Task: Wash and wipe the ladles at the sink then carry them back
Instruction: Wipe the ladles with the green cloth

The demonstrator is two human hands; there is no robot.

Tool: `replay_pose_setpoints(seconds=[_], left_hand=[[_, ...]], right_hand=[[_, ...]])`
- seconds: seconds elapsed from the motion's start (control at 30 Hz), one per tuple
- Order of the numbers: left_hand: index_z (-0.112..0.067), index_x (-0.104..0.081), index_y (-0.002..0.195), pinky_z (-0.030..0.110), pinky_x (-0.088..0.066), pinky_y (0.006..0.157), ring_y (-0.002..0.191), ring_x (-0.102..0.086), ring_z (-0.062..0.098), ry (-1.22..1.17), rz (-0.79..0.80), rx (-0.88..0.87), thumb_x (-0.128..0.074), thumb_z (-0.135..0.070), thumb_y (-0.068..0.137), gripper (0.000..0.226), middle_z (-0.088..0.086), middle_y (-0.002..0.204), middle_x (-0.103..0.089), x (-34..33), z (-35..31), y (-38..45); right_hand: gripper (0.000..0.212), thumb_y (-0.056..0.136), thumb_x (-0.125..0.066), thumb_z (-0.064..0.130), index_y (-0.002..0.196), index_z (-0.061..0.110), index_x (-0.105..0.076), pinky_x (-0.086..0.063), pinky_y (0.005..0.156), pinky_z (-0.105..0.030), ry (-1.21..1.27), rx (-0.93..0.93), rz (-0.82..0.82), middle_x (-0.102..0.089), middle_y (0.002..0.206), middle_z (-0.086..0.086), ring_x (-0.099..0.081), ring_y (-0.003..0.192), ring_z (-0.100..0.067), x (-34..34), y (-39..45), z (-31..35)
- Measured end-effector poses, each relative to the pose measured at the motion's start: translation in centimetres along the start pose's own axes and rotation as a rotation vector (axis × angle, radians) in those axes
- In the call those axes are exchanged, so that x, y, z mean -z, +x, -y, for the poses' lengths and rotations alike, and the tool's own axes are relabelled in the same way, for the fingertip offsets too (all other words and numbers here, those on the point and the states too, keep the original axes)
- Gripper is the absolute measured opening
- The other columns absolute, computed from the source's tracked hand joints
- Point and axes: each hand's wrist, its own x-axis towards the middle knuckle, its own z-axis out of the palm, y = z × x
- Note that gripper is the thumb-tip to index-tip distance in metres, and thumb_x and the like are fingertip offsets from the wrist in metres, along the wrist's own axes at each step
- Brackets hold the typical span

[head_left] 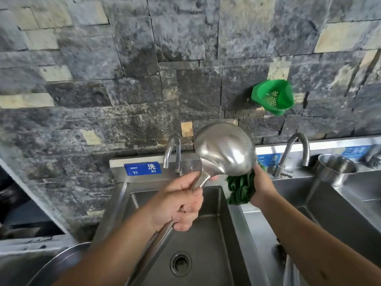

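Observation:
A large steel ladle (224, 148) is held up over the left sink basin (206, 240), its bowl turned so the rounded back faces me. My left hand (177, 203) grips the ladle's handle just below the bowl; the handle runs down toward the lower left. My right hand (261, 186) holds a crumpled green cloth (240, 188) against the underside of the bowl. The inside of the bowl is hidden.
A curved tap (172, 150) stands behind the left basin, a second tap (296, 149) behind the right basin (329, 207). A steel cup (334, 168) sits on the right ledge. A green strainer basket (273, 97) hangs on the stone wall. A round steel rim (61, 263) shows at lower left.

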Motion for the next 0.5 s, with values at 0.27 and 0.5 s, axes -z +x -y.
replay_pose_setpoints(seconds=[0.27, 0.5], left_hand=[[-0.025, -0.058, 0.129, 0.018, -0.028, 0.036, 0.036, -0.027, 0.007, 0.047, -0.433, 0.13, -0.053, -0.018, 0.086, 0.044, 0.001, 0.058, -0.031, 2.3, 6.4, 0.6], [-0.026, -0.064, 0.118, 0.016, -0.03, 0.037, 0.035, -0.03, 0.009, -0.087, -0.56, 0.292, -0.068, -0.024, 0.076, 0.042, 0.001, 0.055, -0.033, 5.2, 12.7, 3.3]], right_hand=[[0.044, 0.091, -0.055, 0.056, 0.086, 0.013, -0.06, -0.05, 0.073, -0.035, -1.363, 0.258, -0.051, -0.07, 0.091, -0.013, -0.066, 0.086, -0.034, 7.5, 4.3, -3.4], [0.062, 0.089, -0.043, 0.069, 0.129, 0.022, -0.055, -0.042, 0.101, -0.041, -2.111, 0.298, 0.423, -0.046, 0.143, -0.004, -0.043, 0.131, -0.029, 11.9, 9.4, -11.2]])
